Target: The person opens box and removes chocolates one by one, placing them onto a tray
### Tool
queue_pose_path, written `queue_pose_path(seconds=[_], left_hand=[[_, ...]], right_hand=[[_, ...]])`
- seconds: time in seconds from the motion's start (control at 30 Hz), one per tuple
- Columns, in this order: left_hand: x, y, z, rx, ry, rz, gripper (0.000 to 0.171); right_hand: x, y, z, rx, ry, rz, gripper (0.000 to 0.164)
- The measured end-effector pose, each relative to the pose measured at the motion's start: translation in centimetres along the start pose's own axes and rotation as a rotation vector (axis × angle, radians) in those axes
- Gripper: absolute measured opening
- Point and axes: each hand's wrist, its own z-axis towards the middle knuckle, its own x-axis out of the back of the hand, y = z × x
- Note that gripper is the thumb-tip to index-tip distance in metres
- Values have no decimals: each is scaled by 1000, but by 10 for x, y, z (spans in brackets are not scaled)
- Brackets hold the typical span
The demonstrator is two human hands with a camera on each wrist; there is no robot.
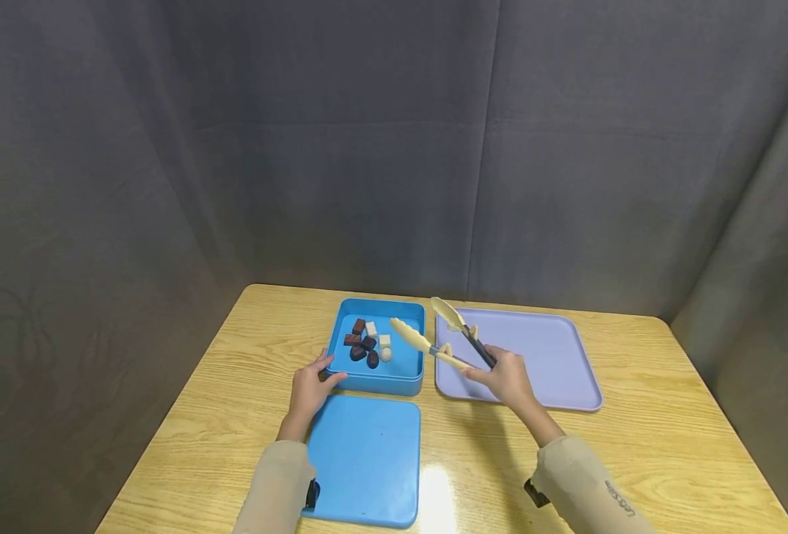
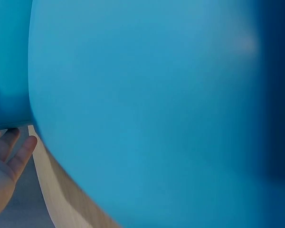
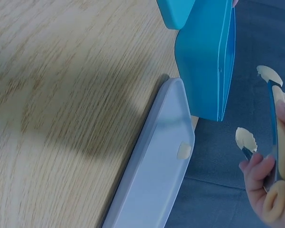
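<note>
In the head view, my left hand [image 1: 308, 387] touches the near left corner of a blue box [image 1: 383, 384], its thumb along the front rim. The left wrist view shows that hand's fingers [image 2: 22, 154] fairly straight, fingertips at the box wall. Inside the box lie several brown chocolates [image 1: 357, 354] and several white ones [image 1: 371, 329]. My right hand [image 1: 508, 377] grips a pair of tongs [image 1: 477, 347] with pale yellow heads and dark arms. The tongs are spread apart, nothing between their heads. One head overlaps the box's right part in this view; the other is beyond its right wall.
Nearer to me than the box lies a flat blue lid [image 1: 370, 460]. A lilac tray [image 1: 537, 348] sits right of the box, under the tongs and right hand. All stand on a wooden table [image 1: 233, 415], with a grey curtain [image 1: 367, 148] behind its far edge.
</note>
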Motion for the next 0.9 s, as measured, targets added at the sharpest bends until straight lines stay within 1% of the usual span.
queue_pose_path(seconds=[0.1,0.27,0.67,0.9], left_hand=[[0,0,0,10,-2,-6,51],[0,0,0,8,-3,-13,50],[0,0,0,22,-7,-1,52],[0,2,0,35,-14,-5,52]], right_hand=[[0,-1,0,28,-22,4,55],[1,-3,0,32,-51,10,55],[-8,-18,11,60,-59,-3,54],[-14,-25,19,50,-82,-35,44]])
